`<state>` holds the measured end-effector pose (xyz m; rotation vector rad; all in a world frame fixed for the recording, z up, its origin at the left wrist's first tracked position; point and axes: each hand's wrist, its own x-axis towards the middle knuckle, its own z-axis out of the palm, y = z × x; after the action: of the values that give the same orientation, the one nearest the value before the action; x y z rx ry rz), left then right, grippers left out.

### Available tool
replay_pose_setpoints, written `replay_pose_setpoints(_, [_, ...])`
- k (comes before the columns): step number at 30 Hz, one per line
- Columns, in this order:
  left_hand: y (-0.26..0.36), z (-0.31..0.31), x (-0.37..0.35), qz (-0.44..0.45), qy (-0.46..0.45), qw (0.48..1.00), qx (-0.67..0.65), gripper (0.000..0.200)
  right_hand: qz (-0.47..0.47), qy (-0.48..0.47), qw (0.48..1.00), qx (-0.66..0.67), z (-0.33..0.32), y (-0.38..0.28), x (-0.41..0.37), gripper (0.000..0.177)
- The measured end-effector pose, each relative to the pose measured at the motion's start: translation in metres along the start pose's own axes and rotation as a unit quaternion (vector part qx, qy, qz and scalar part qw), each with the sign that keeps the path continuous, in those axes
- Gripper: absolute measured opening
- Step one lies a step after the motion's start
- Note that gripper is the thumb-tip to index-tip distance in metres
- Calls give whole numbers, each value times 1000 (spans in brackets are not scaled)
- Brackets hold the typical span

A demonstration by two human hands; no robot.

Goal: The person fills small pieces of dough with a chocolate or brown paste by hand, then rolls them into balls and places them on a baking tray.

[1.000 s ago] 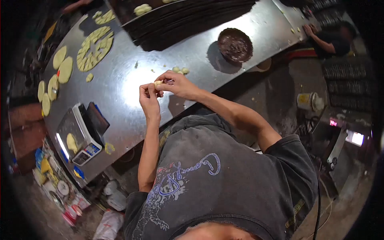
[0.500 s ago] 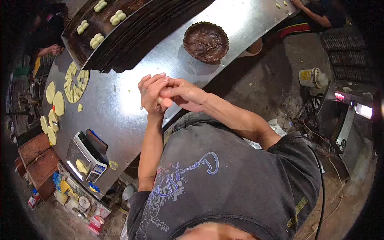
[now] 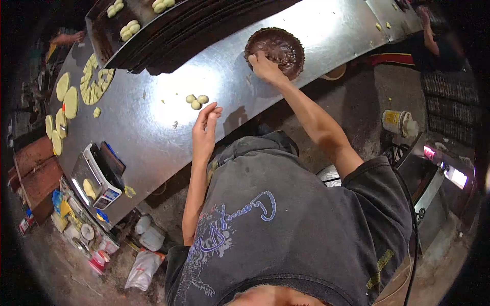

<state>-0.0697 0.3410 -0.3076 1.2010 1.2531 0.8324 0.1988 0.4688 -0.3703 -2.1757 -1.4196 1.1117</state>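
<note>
Completed work: clusters of pale dough balls [image 3: 130, 30] stand on the upper tray [image 3: 98, 31], and three loose balls [image 3: 196, 105] rest on the worktable. Apparently outstanding: the cut dough round [image 3: 91, 95] and the uncut flat pieces [image 3: 71, 102] at the far left. The right hand [image 3: 265, 69] reaches into the bowl [image 3: 301, 57] of dark paste [image 3: 287, 51]; whether its fingers grip any paste cannot be determined. The left hand [image 3: 205, 133], fingers loosely extended and seemingly empty, is just beside the loose balls. The metal worktable [image 3: 148, 163] also supports a scale [image 3: 108, 198]; a bucket [image 3: 393, 121] is located beyond the table edge.
</note>
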Motion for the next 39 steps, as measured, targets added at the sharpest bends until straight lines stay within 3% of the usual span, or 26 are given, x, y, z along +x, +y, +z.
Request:
replay_pose_setpoints(2, [3,-10,-6,-22,61,998,-23,35,-3,-14,1000,-10,8,-10,1,66])
replay_pose_setpoints(3, [1,-18,-8,-26,84,995,-39,35,43,57,997,17,11,-17,3,65])
replay_pose_setpoints(6, [5,-36,-15,-33,118,990,-68,35,67,2,963,259,0,-1,25,52])
replay_pose_setpoints(9, [14,-49,-15,-24,87,991,-96,37,101,-72,918,376,-28,8,32,31])
replay_pose_setpoints(14, [54,-59,-7,24,14,989,-148,39,-43,-227,834,502,-32,-83,-67,31])
replay_pose_setpoints(16, [77,-56,-2,16,9,967,-256,42,-97,-304,789,526,-19,-120,-110,35])
replay_pose_setpoints(18, [89,-62,-1,2,3,951,-310,45,-130,-322,778,524,-7,-149,-141,38])
replay_pose_setpoints(20, [94,-72,-3,-17,-10,950,-312,51,-137,-290,788,526,3,-171,-160,38])
replay_pose_setpoints(24, [93,-90,-12,57,78,961,-259,34,-148,-219,826,498,26,-180,-171,41])
replay_pose_setpoints(25, [94,-92,-15,62,90,949,-296,25,-152,-199,830,498,30,-184,-179,35])
replay_pose_setpoints(29, [106,-96,-31,24,79,905,-417,24,-119,-228,750,609,42,-189,-187,23])
replay_pose_setpoints(32, [119,-101,-36,-38,61,862,-501,28,-72,-278,713,640,35,-197,-195,26])
replay_pose_setpoints(35, [122,-104,-36,-23,80,835,-544,39,-139,-260,743,601,19,-216,-208,35])
replay_pose_setpoints(38, [136,-102,-46,80,59,890,-446,46,-285,-214,803,477,17,-215,-210,48])
replay_pose_setpoints(39, [138,-99,-49,106,58,901,-416,52,-334,-153,828,423,19,-212,-206,46])
